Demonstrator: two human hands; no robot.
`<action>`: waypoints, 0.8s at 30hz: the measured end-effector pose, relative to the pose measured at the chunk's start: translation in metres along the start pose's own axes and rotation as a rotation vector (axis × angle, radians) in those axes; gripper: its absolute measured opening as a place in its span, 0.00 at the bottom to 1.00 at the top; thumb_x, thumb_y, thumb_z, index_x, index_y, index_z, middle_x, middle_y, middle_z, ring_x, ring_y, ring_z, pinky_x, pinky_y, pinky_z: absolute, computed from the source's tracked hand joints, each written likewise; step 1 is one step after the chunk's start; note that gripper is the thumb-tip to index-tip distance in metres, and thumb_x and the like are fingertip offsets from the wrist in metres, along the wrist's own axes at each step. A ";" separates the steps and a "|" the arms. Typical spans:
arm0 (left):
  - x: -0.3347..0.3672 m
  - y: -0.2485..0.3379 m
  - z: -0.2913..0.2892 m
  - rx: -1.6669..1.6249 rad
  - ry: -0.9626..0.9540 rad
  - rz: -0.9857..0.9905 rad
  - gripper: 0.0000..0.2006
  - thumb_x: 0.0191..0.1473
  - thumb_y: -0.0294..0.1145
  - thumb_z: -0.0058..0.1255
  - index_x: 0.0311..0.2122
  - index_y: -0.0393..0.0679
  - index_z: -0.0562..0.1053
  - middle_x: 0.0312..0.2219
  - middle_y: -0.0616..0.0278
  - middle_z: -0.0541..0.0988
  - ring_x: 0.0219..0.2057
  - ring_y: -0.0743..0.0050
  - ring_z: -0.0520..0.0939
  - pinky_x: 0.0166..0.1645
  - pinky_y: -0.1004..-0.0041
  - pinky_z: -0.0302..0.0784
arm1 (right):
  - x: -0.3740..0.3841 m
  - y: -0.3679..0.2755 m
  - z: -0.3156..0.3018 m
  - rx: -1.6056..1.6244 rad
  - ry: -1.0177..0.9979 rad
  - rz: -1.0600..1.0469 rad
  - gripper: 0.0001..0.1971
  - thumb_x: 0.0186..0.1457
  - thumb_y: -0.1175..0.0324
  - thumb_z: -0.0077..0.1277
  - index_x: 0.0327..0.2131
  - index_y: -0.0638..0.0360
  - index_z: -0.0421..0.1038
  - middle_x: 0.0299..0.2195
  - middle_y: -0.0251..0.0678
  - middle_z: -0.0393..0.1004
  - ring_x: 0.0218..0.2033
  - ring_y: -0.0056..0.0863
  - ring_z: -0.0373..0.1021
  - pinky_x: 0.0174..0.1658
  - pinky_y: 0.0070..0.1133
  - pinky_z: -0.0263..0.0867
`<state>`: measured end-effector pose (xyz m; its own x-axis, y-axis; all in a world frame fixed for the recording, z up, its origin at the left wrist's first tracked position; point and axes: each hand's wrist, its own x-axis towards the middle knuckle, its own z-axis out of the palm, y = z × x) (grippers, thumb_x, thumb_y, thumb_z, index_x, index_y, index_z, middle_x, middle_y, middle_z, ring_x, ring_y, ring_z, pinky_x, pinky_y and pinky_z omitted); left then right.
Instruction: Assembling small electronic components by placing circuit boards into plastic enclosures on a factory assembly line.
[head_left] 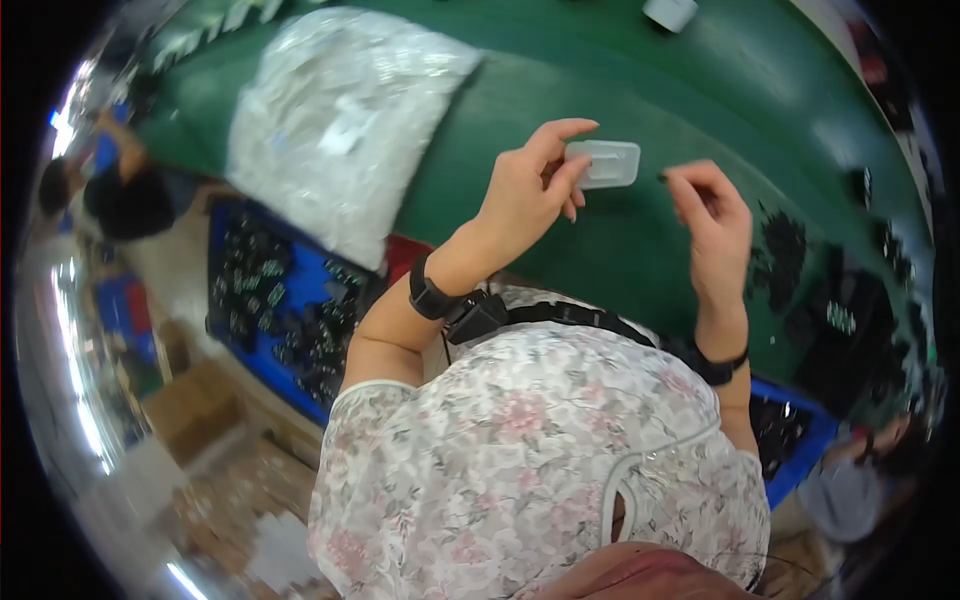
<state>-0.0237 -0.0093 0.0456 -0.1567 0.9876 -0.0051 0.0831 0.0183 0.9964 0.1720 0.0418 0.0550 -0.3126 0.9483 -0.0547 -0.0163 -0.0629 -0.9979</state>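
Above a green table, the left hand pinches a clear plastic case by its left end, long axis pointing right toward the right hand, just beside it. That hand's fingers curl around something small and dark, too tiny to identify.

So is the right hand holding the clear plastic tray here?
No, the clear plastic tray is pinched in the fingers of the left hand, while the right hand is apart from it, beside it.

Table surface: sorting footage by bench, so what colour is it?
Green table, seen in the head view.
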 end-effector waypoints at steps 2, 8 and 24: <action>0.001 0.002 0.024 0.025 -0.095 0.007 0.11 0.55 0.22 0.47 0.44 0.39 0.70 0.19 0.63 0.74 0.16 0.82 0.75 0.19 0.80 0.68 | -0.001 0.007 -0.002 0.073 -0.008 0.017 0.04 0.55 0.73 0.51 0.33 0.63 0.72 0.27 0.24 0.68 0.28 0.10 0.61 0.32 0.10 0.55; 0.013 -0.002 0.053 0.212 -0.198 0.201 0.08 0.53 0.23 0.51 0.40 0.40 0.72 0.20 0.61 0.75 0.15 0.79 0.74 0.19 0.80 0.68 | -0.009 0.018 -0.016 0.112 0.070 0.028 0.04 0.55 0.73 0.53 0.32 0.63 0.72 0.29 0.25 0.70 0.31 0.12 0.65 0.36 0.11 0.60; 0.017 -0.011 0.062 -0.157 -0.260 -0.125 0.11 0.56 0.19 0.43 0.46 0.35 0.65 0.27 0.56 0.77 0.22 0.76 0.79 0.26 0.79 0.76 | -0.015 0.024 -0.026 -0.415 0.132 -0.264 0.03 0.50 0.78 0.54 0.29 0.63 0.70 0.27 0.29 0.65 0.24 0.14 0.57 0.26 0.12 0.54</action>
<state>0.0334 0.0170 0.0289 0.1022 0.9863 -0.1292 -0.0768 0.1373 0.9875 0.2005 0.0345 0.0314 -0.2255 0.9482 0.2239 0.3082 0.2874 -0.9069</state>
